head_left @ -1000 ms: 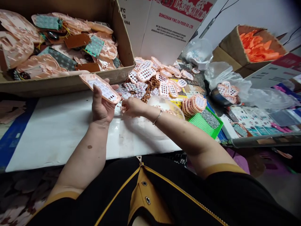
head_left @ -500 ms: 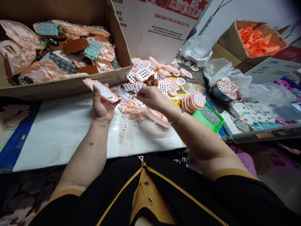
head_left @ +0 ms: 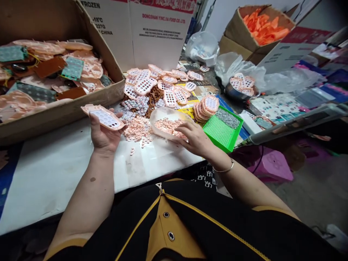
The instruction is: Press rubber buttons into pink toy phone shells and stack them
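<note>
My left hand (head_left: 106, 134) is closed round a pink plastic casing (head_left: 103, 117), thumb on its near side. The casing is tilted, and its pale inner panel has rows of holes, a few of them dark. My right hand (head_left: 196, 139) reaches over the near right rim of a translucent bowl (head_left: 154, 116), its fingers apart above small pink pieces (head_left: 169, 125). Nothing shows between those fingers, though the fingertips partly cover the pieces. Between my hands lies a loose heap of similar small pink pieces (head_left: 137, 129) on the white tabletop (head_left: 152, 163).
A cardboard box (head_left: 108, 85) of pink shells and circuit boards stands at left. Behind the bowl lie perforated pink casings (head_left: 145, 86). At right are a stack of casings (head_left: 208, 107), a green tray (head_left: 221, 132) with small metal parts, and a metal bowl (head_left: 240, 88).
My right hand has moved from beside the loose heap to the translucent bowl, and its fingers have spread. My left hand still holds the casing. The whole view has shifted.
</note>
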`<state>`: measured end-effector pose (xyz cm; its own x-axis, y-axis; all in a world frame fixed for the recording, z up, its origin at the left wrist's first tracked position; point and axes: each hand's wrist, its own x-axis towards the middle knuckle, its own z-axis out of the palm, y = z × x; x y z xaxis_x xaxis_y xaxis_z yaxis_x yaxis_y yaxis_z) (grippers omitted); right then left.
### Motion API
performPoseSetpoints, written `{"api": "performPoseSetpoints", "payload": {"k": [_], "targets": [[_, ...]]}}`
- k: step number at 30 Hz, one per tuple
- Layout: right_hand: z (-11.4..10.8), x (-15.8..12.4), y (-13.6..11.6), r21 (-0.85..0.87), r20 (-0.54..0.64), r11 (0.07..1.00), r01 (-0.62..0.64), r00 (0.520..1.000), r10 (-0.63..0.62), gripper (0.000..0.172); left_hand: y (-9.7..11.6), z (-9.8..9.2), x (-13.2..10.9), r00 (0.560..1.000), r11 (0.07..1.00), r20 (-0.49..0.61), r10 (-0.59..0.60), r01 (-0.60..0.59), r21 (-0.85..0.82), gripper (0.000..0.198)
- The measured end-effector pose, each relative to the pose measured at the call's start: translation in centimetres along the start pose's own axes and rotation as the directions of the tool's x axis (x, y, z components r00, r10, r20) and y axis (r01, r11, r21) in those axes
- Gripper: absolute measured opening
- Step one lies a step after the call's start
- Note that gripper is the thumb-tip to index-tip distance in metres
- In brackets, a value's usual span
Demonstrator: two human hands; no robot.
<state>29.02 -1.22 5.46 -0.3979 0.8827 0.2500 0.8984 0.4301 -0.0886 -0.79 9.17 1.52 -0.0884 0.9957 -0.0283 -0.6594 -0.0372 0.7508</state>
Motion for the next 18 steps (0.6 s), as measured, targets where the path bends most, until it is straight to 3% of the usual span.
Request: {"api": "performPoseSetpoints", "payload": {"k": [2, 4, 7, 9, 14, 18], "targets": [[-0.9, 2.2, 0.1, 0.032, 0.012, 0.999, -0.016, 1.000, 0.016, 0.033, 0.0, 0.0, -0.1, 1.000, 1.000, -0.002, 0.015, -0.015, 0.022, 0.087], [-1.7, 4.8, 0.3, 0.018, 0.191, 1.000, -0.025, 0.981, 0.021, 0.036, 0.2, 0.0, -0.2, 1.000, 0.999, -0.007, 0.013, -0.013, 0.034, 0.083], [-1.6, 7.8, 0.3, -0.060, 0.494, 0.998, -0.003, 0.869, 0.033, 0.049, 0.5, 0.0, -0.6, 1.000, 1.000, 0.018, -0.001, 0.000, 0.031, 0.071], [-0.7, 8.9, 0.1, -0.112, 0.586, 0.993, 0.020, 0.809, 0.050, 0.043, 0.6, 0.0, -0.7, 0.999, 1.000, 0.035, 0.015, -0.016, 0.021, 0.067], [1.2, 9.8, -0.2, -0.090, 0.536, 0.995, 0.034, 0.844, 0.020, 0.031, 0.3, 0.1, -0.7, 0.998, 1.000, 0.061, 0.012, -0.012, 0.010, 0.063], [0.9, 10.4, 0.5, -0.043, 0.537, 0.998, 0.039, 0.844, -0.010, 0.025, 0.3, 0.4, -0.8, 0.999, 1.000, 0.044, -0.016, 0.015, 0.022, 0.066]]}}
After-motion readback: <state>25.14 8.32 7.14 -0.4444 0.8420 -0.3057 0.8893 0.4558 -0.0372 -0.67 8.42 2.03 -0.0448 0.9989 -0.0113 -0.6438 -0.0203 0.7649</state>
